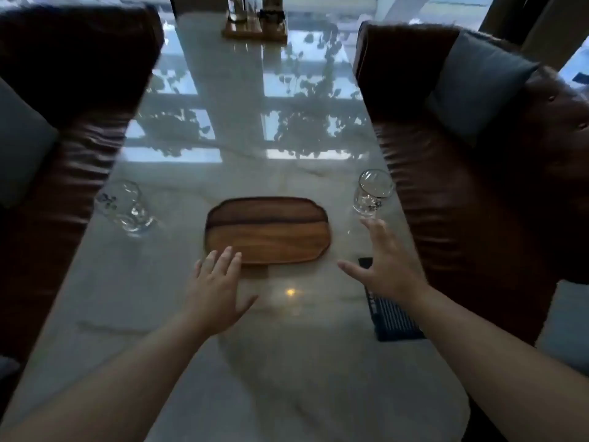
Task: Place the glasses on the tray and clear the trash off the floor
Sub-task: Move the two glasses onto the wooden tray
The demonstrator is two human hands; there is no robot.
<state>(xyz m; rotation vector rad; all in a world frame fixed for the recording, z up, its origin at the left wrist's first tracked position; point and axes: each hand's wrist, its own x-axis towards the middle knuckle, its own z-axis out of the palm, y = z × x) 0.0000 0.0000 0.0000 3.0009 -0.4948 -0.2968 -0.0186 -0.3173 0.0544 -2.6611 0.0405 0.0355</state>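
Note:
A wooden tray [267, 231] lies bare in the middle of the glossy marble table [287, 362]. One clear glass [126, 205] stands to its left near the table's edge. A second clear glass [371, 193] stands upright to the tray's right. My left hand [216, 288] hovers open, fingertips just over the tray's near left rim. My right hand [385, 266] is open with fingers spread, its fingertips a little below the right glass and not touching it. The floor and any trash are hidden from view.
Brown leather seats with grey cushions flank the table on the left [63, 106] and right [478, 122]. A dark blue striped card [392, 311] lies under my right wrist. A wooden stand with bottles [255, 27] sits at the far end.

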